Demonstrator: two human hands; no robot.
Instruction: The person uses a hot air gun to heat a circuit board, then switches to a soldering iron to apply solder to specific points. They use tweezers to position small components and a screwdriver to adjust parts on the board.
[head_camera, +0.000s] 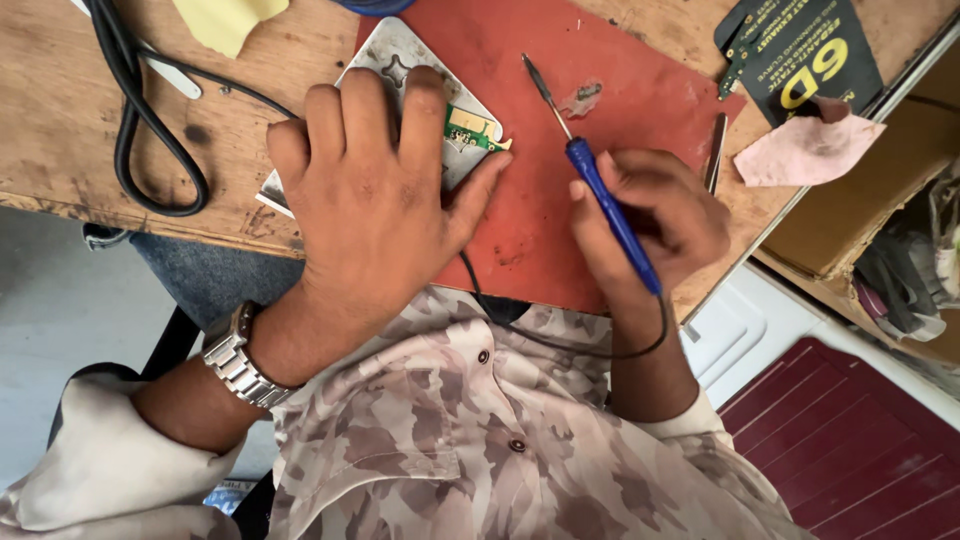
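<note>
My left hand lies flat, fingers spread, pressing a small green circuit board onto a metal plate. The plate rests partly on a red mat and is mostly hidden under the hand. My right hand grips a blue-handled soldering iron; its thin metal tip points away from me, a little to the right of the board and above the mat. A black cable runs from the iron's handle back under my wrist.
Wooden workbench with a looped black cable at left. Metal tweezers, a pink cloth scrap and a dark printed package lie at right. A yellow cloth sits at the far edge. A shelf with clutter is lower right.
</note>
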